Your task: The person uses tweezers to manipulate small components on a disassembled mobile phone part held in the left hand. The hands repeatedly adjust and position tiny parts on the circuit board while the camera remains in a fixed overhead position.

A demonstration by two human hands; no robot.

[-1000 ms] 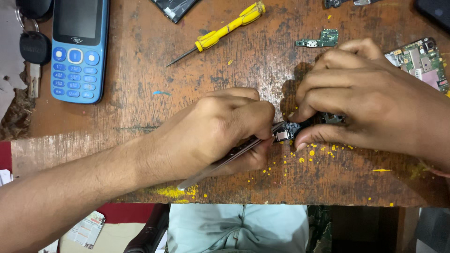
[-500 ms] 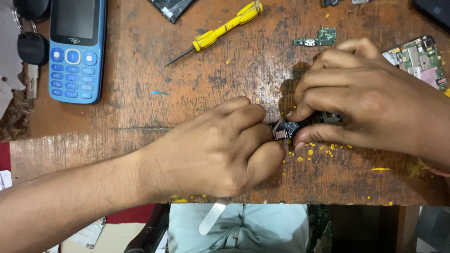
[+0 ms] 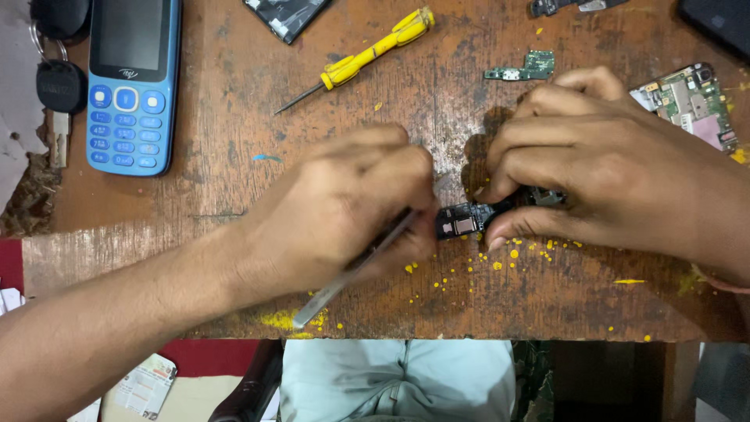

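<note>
Small black component worked on at the worktop centre.

The small black component is pinched between thumb and fingers of the right hand, held against the wood. A thin metal tool is clasped in the closed left hand, its tip hidden at the component's left end. A yellow screwdriver and a blue keypad phone are laid well apart.
</note>
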